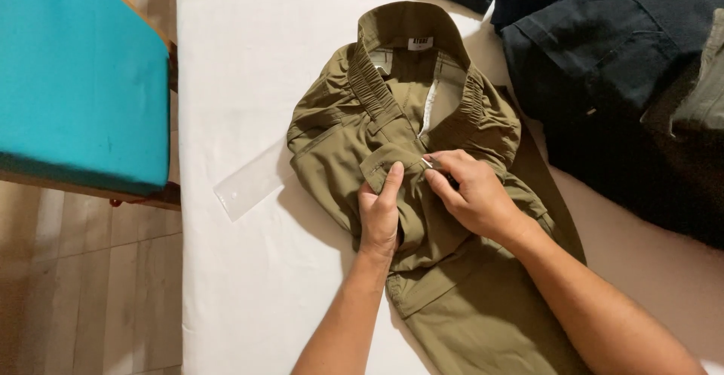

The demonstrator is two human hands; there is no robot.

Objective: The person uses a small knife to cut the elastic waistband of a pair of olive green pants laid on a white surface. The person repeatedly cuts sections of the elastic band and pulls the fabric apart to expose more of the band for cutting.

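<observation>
Here, mid-frame, the left hand (379, 213) and right hand (469, 192) pinch the front flap of soft, creased olive trousers (354, 130) with a gathered elastic waistband on a smooth white sheet (241, 58).

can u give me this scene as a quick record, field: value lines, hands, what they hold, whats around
surface: white padded board
main item: olive green trousers, waistband open, elastic sides, lying crumpled on the board
left hand: pinching the button flap at the fly, thumb on top
right hand: gripping the opposite fly edge, fingers curled around it
under trousers: clear plastic ruler, partly sticking out at the left
upper right: pile of dark clothes
left side: teal cushioned seat over wooden floor
</observation>
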